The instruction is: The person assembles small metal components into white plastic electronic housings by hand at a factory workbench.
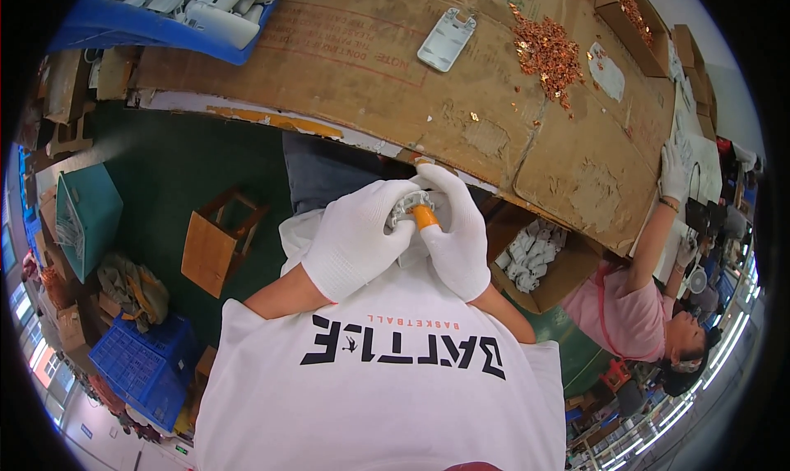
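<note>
Close to my chest, at the table's near edge, I hold a small light-grey plastic part (410, 202) between both hands. My left hand (355, 239), in a white knit glove, is closed round its left side. My right hand (457, 239), gloved the same way, grips it from the right, with an orange cover (425, 216) at the thumb's tip pressed against the part. The fingers hide most of the part, so its full shape does not show. Beyond my hands a flat white plastic housing (447, 41) lies on the cardboard-covered table (346, 67).
A pile of small copper-coloured metal pieces (550, 55) lies at the far right, near a cardboard box (629, 26). A blue bin (164, 34) of white housings stands far left. An open carton (531, 261) of white parts is at my right, beside a co-worker (629, 310).
</note>
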{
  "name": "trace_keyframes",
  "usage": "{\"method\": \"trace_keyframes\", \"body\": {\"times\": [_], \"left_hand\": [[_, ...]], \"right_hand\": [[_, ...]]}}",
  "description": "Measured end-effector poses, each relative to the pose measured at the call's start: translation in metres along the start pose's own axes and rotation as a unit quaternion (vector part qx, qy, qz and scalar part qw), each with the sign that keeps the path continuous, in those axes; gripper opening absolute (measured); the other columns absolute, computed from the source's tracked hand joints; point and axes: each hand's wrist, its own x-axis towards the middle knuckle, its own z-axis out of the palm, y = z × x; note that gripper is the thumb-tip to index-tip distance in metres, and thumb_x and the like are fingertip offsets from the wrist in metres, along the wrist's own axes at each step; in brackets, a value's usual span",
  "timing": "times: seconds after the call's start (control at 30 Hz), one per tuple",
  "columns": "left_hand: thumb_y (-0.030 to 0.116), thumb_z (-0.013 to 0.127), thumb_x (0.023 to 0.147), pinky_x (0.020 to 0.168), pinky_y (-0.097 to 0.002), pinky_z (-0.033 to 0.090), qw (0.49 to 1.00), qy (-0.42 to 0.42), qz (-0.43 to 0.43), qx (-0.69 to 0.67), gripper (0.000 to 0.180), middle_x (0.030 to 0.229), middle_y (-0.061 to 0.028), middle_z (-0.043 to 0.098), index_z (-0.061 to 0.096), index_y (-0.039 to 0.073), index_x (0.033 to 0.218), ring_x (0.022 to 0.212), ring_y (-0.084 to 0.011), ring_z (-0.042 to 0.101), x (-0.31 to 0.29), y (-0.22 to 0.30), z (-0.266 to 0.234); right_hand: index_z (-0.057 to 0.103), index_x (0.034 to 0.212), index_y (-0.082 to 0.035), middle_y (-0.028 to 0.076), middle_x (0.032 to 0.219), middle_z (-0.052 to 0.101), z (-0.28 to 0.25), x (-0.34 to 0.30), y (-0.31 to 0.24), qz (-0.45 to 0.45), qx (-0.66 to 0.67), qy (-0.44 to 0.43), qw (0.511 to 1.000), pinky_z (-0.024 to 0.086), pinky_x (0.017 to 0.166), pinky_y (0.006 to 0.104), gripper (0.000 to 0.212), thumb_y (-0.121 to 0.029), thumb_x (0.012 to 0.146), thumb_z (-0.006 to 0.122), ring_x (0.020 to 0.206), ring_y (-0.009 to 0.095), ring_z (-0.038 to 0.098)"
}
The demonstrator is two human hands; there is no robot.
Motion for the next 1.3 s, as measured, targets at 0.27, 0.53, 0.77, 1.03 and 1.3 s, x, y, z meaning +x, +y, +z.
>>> {"method": "trace_keyframes", "body": {"times": [0.27,0.53,0.77,1.03,1.3], "left_hand": [[0.009,0.068,0.083,0.081,-0.033,0.055,0.999,-0.017,0.023,-0.037,0.038,0.106,-0.0147,0.068,0.062,0.007,0.121,0.094,-0.0293,0.069,0.012,-0.009,-0.001],[0.011,0.07,0.079,0.083,-0.0347,0.054,0.998,-0.041,0.027,-0.044,0.045,0.108,-0.0172,0.068,0.061,0.005,0.123,0.097,-0.0318,0.068,0.007,-0.016,0.0],[0.016,0.08,0.074,0.083,-0.0327,0.053,0.997,-0.045,0.044,-0.044,0.053,0.105,-0.0155,0.068,0.06,0.004,0.121,0.094,-0.0291,0.068,0.011,-0.007,-0.004],[0.014,0.077,0.075,0.081,-0.0351,0.053,0.998,-0.008,0.058,-0.021,0.055,0.105,-0.0133,0.066,0.058,0.007,0.125,0.093,-0.0315,0.066,0.011,-0.009,0.002],[0.013,0.076,0.074,0.084,-0.0351,0.054,0.998,-0.053,0.042,0.008,0.062,0.108,-0.0134,0.066,0.053,0.009,0.132,0.098,-0.0312,0.066,0.005,-0.01,-0.002]], "right_hand": [[0.064,0.103,-0.005,0.015,0.101,0.063,-0.014,0.012,-0.003,-0.198,-0.27,0.038,0.942,0.049,0.082,0.0386,0.022,-0.016,0.084,0.065,0.095,0.033,0.061],[0.059,0.095,-0.005,0.011,0.087,0.056,-0.022,0.019,-0.004,-0.283,-0.343,-0.096,0.891,0.047,0.077,0.0395,0.015,-0.012,0.082,0.063,0.083,0.03,0.058],[0.062,0.082,-0.005,0.009,0.096,0.055,-0.024,0.023,-0.012,-0.349,-0.39,-0.087,0.848,0.046,0.081,0.0395,0.01,-0.014,0.078,0.063,0.091,0.027,0.056],[0.065,0.086,-0.009,0.006,0.106,0.06,-0.017,0.016,-0.014,-0.234,-0.33,0.004,0.915,0.047,0.086,0.0403,0.021,-0.009,0.069,0.077,0.103,0.029,0.058],[0.068,0.086,-0.01,0.006,0.108,0.06,-0.007,0.006,-0.006,-0.209,-0.289,0.018,0.934,0.047,0.087,0.0403,0.021,-0.007,0.068,0.078,0.105,0.03,0.057]]}}
